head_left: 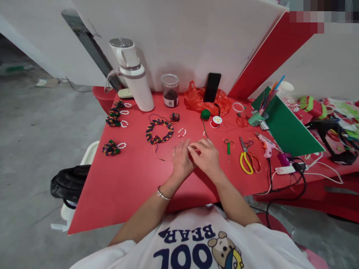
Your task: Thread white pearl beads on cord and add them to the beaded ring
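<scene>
My left hand (182, 158) and my right hand (206, 156) meet over the red table (131, 183), fingers closed and fingertips together. What they pinch is too small and too covered to make out. Just left of them lies a braided ring of multicoloured yarn (159, 131); its orange tail runs towards my left hand. Beyond my fingers are a curved string of white beads (182, 133), a ball of multicoloured yarn (174, 117) and a green yarn ball (205, 114) with its strand trailing towards my right hand. A green-handled crochet hook (228, 148) lies right of my right hand.
At right lie yellow-and-red-handled scissors (246, 157), a pink glue gun (266, 144) and a power strip (286, 170) with cables. A thread spool (216, 121), phone (212, 87), jar (170, 91) and white bottle (138, 87) stand behind. Several yarn-and-bead pieces (111, 148) line the left edge.
</scene>
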`<state>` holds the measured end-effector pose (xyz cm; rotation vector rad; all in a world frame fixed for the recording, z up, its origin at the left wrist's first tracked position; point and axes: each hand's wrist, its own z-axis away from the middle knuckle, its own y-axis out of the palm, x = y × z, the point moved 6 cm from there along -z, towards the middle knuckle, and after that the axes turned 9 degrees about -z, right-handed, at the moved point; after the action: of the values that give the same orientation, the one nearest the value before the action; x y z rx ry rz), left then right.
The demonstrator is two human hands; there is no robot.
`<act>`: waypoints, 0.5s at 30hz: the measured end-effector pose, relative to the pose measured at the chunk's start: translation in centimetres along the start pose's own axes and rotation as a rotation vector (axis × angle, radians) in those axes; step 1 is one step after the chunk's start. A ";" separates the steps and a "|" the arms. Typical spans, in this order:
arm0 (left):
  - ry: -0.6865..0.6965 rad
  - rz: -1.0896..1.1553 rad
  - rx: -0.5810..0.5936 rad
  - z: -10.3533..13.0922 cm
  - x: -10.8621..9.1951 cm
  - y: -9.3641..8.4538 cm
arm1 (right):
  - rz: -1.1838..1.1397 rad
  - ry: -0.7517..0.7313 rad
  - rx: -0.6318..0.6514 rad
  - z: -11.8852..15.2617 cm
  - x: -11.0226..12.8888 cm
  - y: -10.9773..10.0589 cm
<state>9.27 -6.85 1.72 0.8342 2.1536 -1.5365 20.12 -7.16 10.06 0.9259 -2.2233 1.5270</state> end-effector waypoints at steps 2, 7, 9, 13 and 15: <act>-0.001 0.005 0.005 0.0 0.0 0.0 | 0.018 -0.013 -0.006 0.0 0.1 -0.1; 0.009 -0.002 0.000 0.0 0.0 0.0 | 0.003 -0.012 -0.006 0.2 -0.1 -0.1; 0.015 -0.008 -0.002 0.0 0.0 0.0 | -0.009 -0.010 -0.005 0.3 -0.1 0.1; 0.009 -0.005 -0.010 0.0 0.1 0.0 | -0.030 0.006 0.009 0.3 0.1 0.0; 0.007 -0.002 -0.004 0.0 0.0 0.0 | -0.066 0.017 0.008 0.0 -0.6 -0.7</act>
<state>9.23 -6.83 1.72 0.8375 2.1626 -1.5319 21.01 -7.08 10.25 0.9749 -2.1540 1.5097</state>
